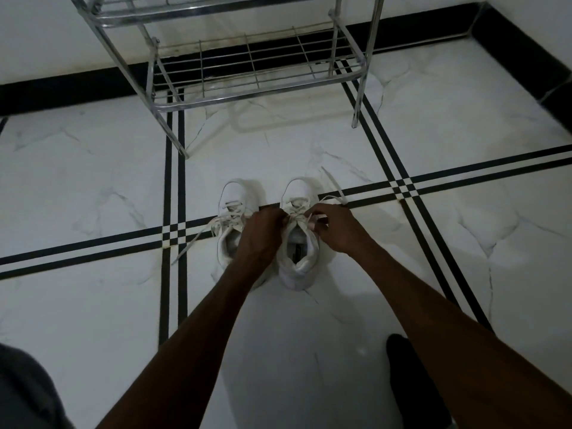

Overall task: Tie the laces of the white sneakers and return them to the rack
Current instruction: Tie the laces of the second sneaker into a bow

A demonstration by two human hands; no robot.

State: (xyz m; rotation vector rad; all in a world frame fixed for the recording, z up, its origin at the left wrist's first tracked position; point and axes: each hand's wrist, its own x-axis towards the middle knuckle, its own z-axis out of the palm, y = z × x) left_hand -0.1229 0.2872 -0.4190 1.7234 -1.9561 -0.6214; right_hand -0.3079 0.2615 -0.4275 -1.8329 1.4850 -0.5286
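Two white sneakers stand side by side on the tiled floor, toes pointing away from me. Over the right sneaker [298, 261] both hands meet at the top of its lacing. My left hand [261, 232] pinches the lace on the left side, and my right hand [335, 229] holds a loop of the same lace on the right side. One loose end of that lace [332, 184] trails off to the upper right. The left sneaker [235, 196] is partly hidden by my left wrist; its laces [193, 241] lie loose on the floor to the left.
A chrome wire shoe rack [257, 88] stands beyond the sneakers against the white wall, its lowest shelf bare. A black skirting runs along the wall. A dark foot [408, 376] rests at lower right, and grey cloth [24, 394] shows at lower left.
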